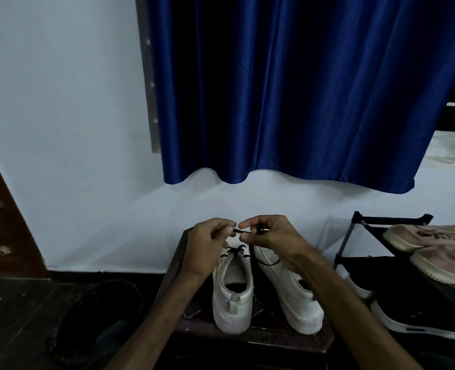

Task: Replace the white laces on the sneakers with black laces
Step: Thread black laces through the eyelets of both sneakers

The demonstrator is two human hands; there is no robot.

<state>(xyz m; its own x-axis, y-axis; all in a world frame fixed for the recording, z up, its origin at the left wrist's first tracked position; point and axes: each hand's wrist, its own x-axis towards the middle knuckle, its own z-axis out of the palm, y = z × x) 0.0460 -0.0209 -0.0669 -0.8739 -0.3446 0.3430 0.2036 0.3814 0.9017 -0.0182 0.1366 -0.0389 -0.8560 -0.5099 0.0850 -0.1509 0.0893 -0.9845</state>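
Observation:
Two white sneakers stand heel-toward-me on a small dark wooden stool. The left sneaker has a black lace tied in a bow at its top. The right sneaker has a black lace running loosely from its top up to my hands. Above the shoes, my left hand pinches one end of that black lace and my right hand pinches it close by, with more lace bunched in its fingers. The front parts of both shoes are hidden behind my hands.
A black shoe rack at the right holds pinkish-beige shoes on top and a black-and-white shoe below. A blue curtain hangs on the white wall behind. A dark bag lies on the dark floor at the left.

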